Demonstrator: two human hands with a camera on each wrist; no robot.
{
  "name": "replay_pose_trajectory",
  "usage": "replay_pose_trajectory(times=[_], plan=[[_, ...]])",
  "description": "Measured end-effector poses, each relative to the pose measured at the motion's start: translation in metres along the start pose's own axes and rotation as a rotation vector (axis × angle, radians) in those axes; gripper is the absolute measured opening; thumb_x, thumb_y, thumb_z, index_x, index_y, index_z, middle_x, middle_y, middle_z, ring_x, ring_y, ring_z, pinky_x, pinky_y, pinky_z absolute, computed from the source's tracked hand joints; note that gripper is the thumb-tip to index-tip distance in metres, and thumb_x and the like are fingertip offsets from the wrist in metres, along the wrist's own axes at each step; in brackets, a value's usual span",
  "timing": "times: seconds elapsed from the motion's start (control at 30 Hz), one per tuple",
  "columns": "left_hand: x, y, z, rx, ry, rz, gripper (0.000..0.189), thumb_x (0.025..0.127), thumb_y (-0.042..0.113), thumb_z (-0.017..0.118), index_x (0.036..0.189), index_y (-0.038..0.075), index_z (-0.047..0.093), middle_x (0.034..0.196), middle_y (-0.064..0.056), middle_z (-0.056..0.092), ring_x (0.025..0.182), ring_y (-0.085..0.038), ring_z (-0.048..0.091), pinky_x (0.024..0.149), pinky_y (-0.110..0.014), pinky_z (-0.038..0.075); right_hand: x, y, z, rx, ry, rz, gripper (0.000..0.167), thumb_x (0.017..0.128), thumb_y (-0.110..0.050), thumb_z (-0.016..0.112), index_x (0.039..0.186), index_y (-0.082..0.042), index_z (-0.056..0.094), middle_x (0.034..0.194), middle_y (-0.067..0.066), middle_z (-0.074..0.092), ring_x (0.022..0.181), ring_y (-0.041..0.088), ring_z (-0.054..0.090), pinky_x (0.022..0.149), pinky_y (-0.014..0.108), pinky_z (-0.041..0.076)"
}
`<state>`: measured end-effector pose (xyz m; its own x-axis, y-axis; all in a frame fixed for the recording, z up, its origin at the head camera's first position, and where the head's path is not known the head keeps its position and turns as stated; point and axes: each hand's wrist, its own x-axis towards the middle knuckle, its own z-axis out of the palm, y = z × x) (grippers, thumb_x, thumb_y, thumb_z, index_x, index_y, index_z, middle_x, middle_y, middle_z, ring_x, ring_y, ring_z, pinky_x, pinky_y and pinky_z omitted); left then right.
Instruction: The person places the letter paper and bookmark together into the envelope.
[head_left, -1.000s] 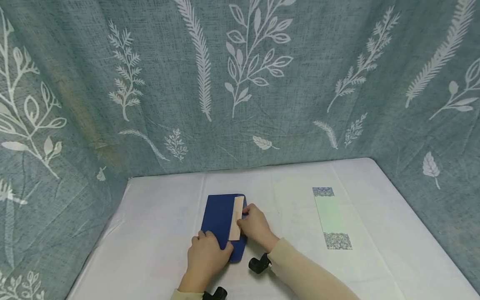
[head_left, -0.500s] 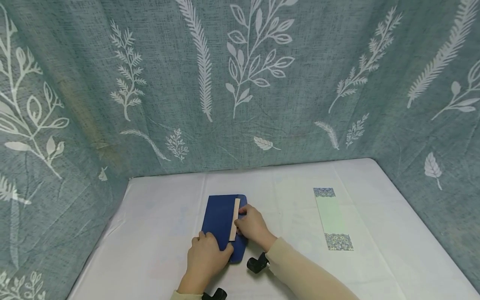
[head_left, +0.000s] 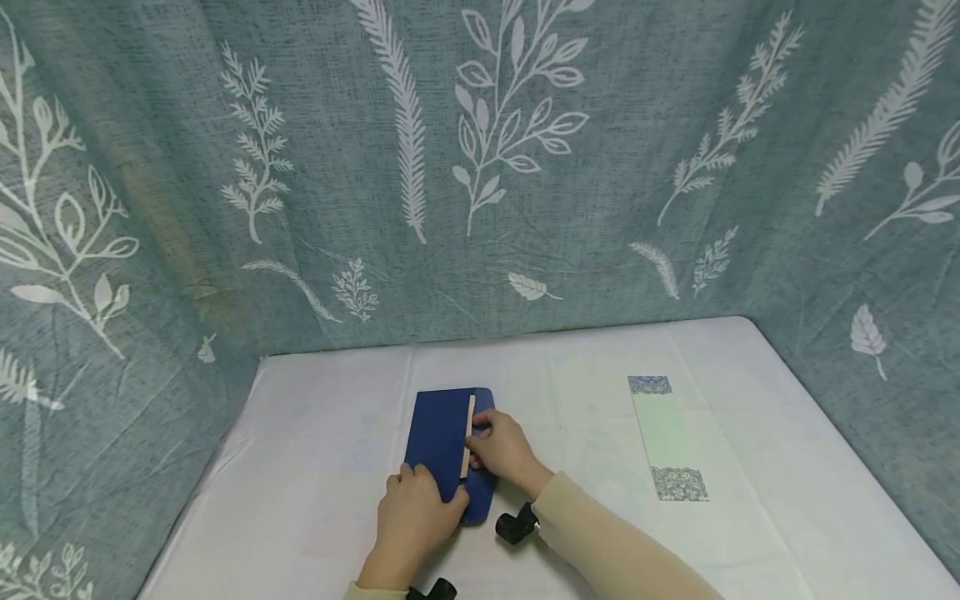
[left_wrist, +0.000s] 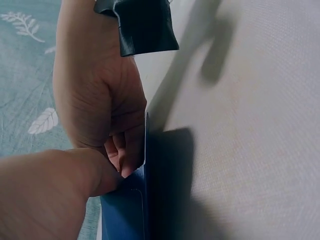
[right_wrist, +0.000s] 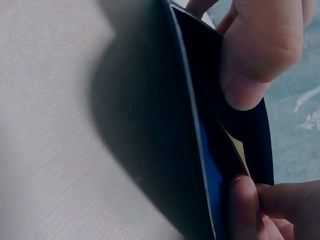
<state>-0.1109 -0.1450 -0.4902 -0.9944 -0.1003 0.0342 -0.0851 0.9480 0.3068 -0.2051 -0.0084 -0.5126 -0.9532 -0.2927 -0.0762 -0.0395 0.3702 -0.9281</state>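
Right hand [head_left: 501, 448] pinches the cream paper [head_left: 470, 414] by its edge, right at the mouth of the blue envelope [head_left: 438, 425], where only a narrow strip of it shows! Over on the lower end, left hand [head_left: 416, 517] grips the envelope against the white-covered tabletop [head_left: 555, 367], and its thumb sits right by the opening. That's a tight spot: if the paper goes in askew, its corner could well snag on the lip or on that thumb, and thin as it looks, it would probably buckle. Watch the hold, too: let the left hand slacken and the envelope might swivel on the cloth, dragging the mouth out of line. And the flap [head_left: 483, 500], lying open beneath the right fingers, could get creased under a hard press, while too tight a pinch might dent the paper's edge. Off to the right, well apart from all this, lies the pale green card [head_left: 661, 429], which looks out of harm's way unless the right sleeve [head_left: 600, 533] sweeps wide.
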Motion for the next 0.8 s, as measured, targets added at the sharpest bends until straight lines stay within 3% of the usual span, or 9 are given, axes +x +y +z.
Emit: replay_pose_trajectory(times=[0.4, 0.63, 0.8], plan=[[0.001, 0.001, 0.004, 0.069, 0.042, 0.038, 0.079, 0.073, 0.052, 0.072, 0.102, -0.021, 0.06, 0.097, -0.033, 0.055, 0.089, -0.045, 0.055, 0.064, -0.053, 0.051, -0.003, 0.001, -0.009, 0.003, 0.011, -0.002, 0.032, 0.091, -0.006, 0.064, 0.119, 0.007, 0.054, 0.07, 0.004, 0.065, 0.054, 0.016, 0.064, 0.053, 0.028, 0.052], [0.001, 0.004, 0.005, 0.09, 0.026, 0.029, 0.083, 0.073, 0.053, 0.072, 0.103, -0.022, 0.059, 0.098, -0.034, 0.054, 0.089, -0.044, 0.055, 0.065, -0.051, 0.051, -0.012, 0.009, -0.049, -0.148, 0.071, -0.051, 0.039, 0.09, -0.024, 0.068, 0.118, 0.001, 0.058, 0.081, 0.0, 0.064, 0.06, 0.013, 0.061, 0.055, 0.031, 0.05], [0.001, 0.006, 0.003, 0.089, 0.007, 0.017, 0.084, 0.074, 0.052, 0.072, 0.105, -0.024, 0.057, 0.101, -0.036, 0.054, 0.09, -0.045, 0.055, 0.064, -0.051, 0.052, -0.023, 0.018, -0.089, -0.152, 0.121, 0.002, 0.052, 0.089, -0.035, 0.07, 0.126, -0.002, 0.055, 0.088, 0.002, 0.064, 0.063, 0.016, 0.063, 0.055, 0.033, 0.05]])
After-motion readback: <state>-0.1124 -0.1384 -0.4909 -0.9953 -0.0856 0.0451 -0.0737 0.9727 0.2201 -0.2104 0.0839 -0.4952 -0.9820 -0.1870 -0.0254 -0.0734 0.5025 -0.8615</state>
